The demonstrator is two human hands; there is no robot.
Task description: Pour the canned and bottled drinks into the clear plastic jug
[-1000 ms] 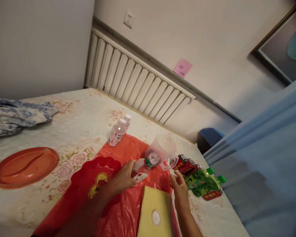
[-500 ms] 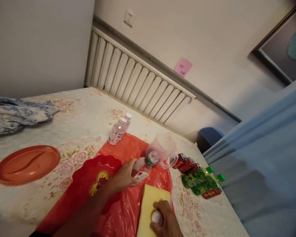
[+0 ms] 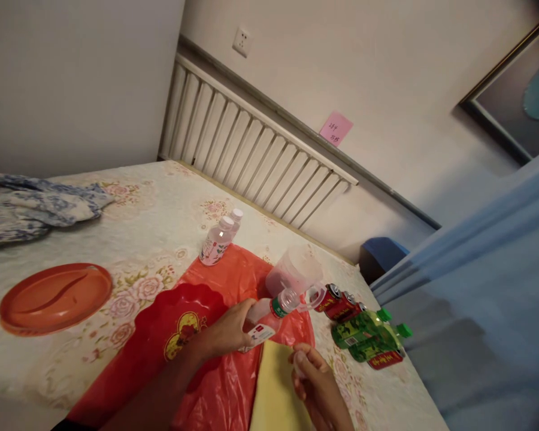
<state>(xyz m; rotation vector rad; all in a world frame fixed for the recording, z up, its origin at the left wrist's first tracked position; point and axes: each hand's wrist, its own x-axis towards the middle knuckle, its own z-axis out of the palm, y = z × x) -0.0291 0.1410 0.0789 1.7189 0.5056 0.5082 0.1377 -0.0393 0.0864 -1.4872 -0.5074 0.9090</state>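
Note:
My left hand (image 3: 231, 329) is wrapped round a clear plastic bottle (image 3: 265, 314) with a green band below its open mouth. The bottle leans to the right, its neck close to a translucent plastic jug (image 3: 291, 272). My right hand (image 3: 318, 383) is closed on a small white bottle cap, mostly hidden behind the thumb, above a folded yellow cloth (image 3: 276, 389). Under the cloth and bottle lies a red plastic sheet (image 3: 233, 377). Left of my left hand sits a red scalloped tray (image 3: 157, 323) with a gold emblem.
Two capped clear bottles (image 3: 215, 242) stand behind. Right of the jug are several red cans (image 3: 339, 305) and green bottles (image 3: 368, 338). An orange oval lid-like plate (image 3: 56, 296) and a blue-white cloth (image 3: 45, 206) lie left. A radiator (image 3: 251, 143) runs along the wall.
My right hand has lifted from the yellow cloth and moved up and right, nearer the bottle's neck, with the cap in its fingers. The left hand keeps its grip, the bottle tilting slightly more.

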